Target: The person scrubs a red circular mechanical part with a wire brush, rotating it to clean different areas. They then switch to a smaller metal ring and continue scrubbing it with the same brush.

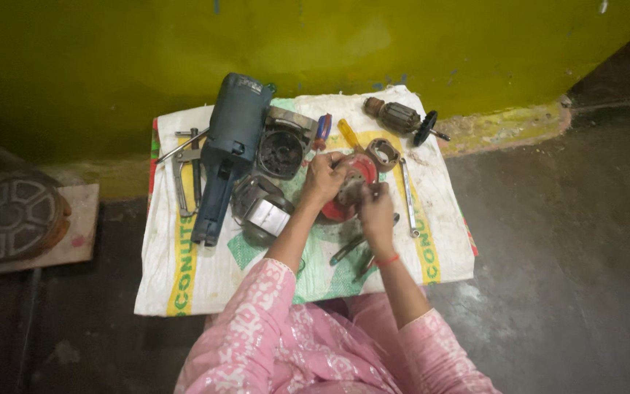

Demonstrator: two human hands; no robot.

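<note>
Left hand (pixel 322 179) curled, grip closed, right hand (pixel 377 211) beside it, fingers pinched

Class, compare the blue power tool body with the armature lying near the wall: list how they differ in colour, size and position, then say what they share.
The blue power tool body is far larger than the armature. The body is blue-grey and smooth; the armature is brown with copper-coloured windings and a dark disc at one end. The body lies on the cloth's left side, the armature at its far right corner. Both rest untouched on the white woven sack.

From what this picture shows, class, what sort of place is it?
Probably an informal floor-level repair spot for power tools: a blue-grey angle-grinder body, a copper-wound motor armature and a steel spanner lie on a white woven sack over bare concrete.
</note>
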